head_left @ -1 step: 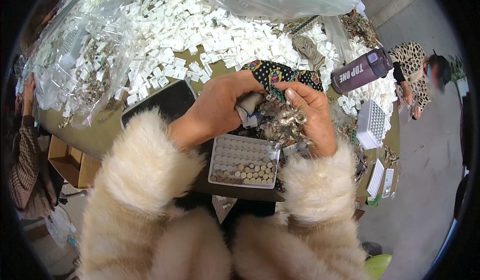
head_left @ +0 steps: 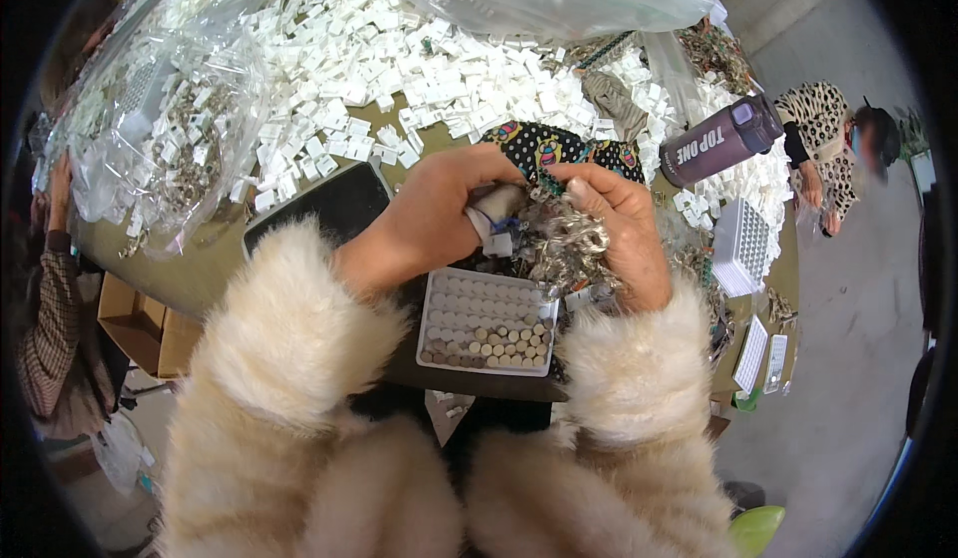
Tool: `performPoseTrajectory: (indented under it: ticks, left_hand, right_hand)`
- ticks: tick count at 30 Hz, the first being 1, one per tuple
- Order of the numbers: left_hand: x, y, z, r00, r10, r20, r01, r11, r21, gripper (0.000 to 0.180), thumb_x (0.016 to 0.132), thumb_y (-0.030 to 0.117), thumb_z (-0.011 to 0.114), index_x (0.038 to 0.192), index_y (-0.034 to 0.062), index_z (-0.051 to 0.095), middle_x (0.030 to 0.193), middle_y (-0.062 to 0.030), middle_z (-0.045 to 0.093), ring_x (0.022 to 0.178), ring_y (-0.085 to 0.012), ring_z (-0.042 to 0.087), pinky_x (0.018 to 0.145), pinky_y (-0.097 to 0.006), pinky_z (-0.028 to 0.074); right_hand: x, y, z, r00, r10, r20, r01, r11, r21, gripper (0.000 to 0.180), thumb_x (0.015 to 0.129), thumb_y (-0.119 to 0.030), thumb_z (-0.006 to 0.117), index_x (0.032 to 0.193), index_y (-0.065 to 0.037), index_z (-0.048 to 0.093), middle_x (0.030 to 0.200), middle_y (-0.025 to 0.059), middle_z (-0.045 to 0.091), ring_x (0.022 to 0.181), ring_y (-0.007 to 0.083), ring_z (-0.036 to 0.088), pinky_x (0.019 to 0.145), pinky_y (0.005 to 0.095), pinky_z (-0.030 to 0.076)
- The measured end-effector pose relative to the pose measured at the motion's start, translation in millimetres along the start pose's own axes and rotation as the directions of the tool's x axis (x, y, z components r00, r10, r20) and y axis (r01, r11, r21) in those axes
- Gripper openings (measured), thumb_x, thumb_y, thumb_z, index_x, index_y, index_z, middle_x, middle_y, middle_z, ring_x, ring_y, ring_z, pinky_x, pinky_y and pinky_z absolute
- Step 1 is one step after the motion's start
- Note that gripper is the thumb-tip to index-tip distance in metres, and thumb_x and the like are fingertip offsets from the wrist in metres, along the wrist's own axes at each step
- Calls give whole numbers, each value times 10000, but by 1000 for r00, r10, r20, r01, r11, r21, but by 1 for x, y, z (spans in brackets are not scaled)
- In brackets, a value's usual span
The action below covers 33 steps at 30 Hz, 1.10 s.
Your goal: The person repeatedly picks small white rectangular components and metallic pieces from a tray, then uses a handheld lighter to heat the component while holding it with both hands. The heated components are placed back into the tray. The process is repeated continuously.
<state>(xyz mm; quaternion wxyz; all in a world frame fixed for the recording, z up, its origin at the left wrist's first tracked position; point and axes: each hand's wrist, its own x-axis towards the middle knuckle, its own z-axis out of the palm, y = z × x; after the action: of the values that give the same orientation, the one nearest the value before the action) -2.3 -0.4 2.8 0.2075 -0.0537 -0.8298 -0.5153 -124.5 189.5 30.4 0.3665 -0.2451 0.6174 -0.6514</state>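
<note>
Both my hands are close together above the near edge of the table. My left hand [head_left: 424,214] is closed, its fingers curled near a bit of greyish cloth [head_left: 499,202] and a small white piece [head_left: 497,245]; its fingertips are partly hidden. With thumb and fingers pinched, my right hand [head_left: 634,234] holds a tangled bunch of silver metal clasps [head_left: 567,247]. A short green strip [head_left: 548,183] shows between the hands. Just below them is a white tray [head_left: 423,318] with rows of round, pale and brownish discs. Black patterned cloth [head_left: 519,145] lies behind my fingers.
Small white plastic pieces [head_left: 349,49] cover the far table. A purple bottle [head_left: 714,149] lies tilted at right, near a white slotted rack [head_left: 740,249]. A dark flat panel [head_left: 324,204] and clear plastic bags [head_left: 225,69] are left. Other people are at both sides.
</note>
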Motion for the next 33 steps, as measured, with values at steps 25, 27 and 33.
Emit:
performPoseTrajectory:
  ticks: [25,27,33]
  left_hand:
    - [5,3,-11,787,-408,462,571,201,-796,192,1013,175,559,1013,0,636,726,-6,564,486,-40,414,438,-179,326]
    - [5,7,-10,797,-385,466,550,141,-823,172,1000,167,587,983,12,657,750,-9,597,491,-24,428,437,-175,319]
    - [2,16,-6,906,-409,107,416,817,-399,140,977,146,657,961,29,731,755,10,655,594,-28,526,519,-192,392]
  right_hand:
    - [9,-2,3,448,-774,448,562,-146,-814,228,739,-120,681,960,-69,700,994,26,629,958,236,601,831,382,443]
    - [11,0,3,442,-781,442,581,-127,-804,233,732,-97,701,963,-65,695,984,34,632,956,236,600,827,381,442]
    - [13,6,-5,629,-771,-101,572,547,-611,272,767,70,719,1014,-40,696,1005,59,672,958,225,633,854,354,490]
